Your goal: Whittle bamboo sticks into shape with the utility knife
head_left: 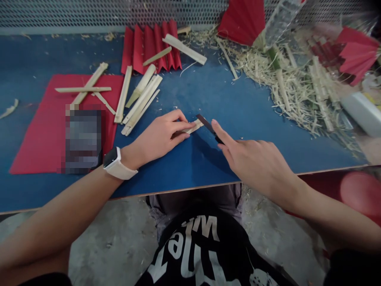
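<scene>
Pinching a pale bamboo sliver [194, 126] with my left hand [160, 137], my right hand [253, 163] gripped a dark blade [208, 126]; loose slats [139, 101] and fibrous shavings [285, 91] lay nearby.

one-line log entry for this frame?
left hand: pins bamboo strip on blue table | right hand: holds knife, blade at strip end

Short pale bamboo strip [194, 127]: flat, thin, light tan, lying on the blue tabletop near the front-middle of the bench. Long axis runs roughly left-right, right end tilted slightly up-frame. Left part is covered by fingertips pinching it down; only the right end shows.

Dark flat knife blade [206, 123]: narrow, blackish, straight. Angled from upper-left down to lower-right. Tip touches the strip's exposed right end, or sits just above it; cannot tell which. Rear of the blade is hidden under a forefinger laid along it.
</scene>
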Demonstrator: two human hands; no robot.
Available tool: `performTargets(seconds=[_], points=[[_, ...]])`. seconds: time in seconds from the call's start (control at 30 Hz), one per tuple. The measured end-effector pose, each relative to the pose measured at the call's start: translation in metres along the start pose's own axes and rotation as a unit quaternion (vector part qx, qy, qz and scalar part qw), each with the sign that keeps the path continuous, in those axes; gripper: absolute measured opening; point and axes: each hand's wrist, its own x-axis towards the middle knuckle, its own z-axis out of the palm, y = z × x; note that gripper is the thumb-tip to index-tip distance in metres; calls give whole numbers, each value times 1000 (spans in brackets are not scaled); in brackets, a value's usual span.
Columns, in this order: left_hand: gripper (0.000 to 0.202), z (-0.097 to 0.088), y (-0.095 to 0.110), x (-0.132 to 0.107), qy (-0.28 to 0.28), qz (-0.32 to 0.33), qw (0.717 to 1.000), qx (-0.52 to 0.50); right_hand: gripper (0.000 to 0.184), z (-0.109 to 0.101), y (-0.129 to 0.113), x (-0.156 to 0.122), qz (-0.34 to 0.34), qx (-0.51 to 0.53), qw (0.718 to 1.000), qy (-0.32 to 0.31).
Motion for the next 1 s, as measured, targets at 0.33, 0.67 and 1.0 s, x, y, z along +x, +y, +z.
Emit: performTargets(seconds=[0.33,0.67,1.0], points=[[38,6,-1,-3,5,-1,1000,9,71,3,-6,4,-14,-18,1000,-5],[35,4,1,-2,-4,-6,1000,10,70,8,-6,2,-23,-20,999,25],[33,3,3,-2,-19,-7,1000,-4,71,7,-8,1,-20,-16,1000,9]])
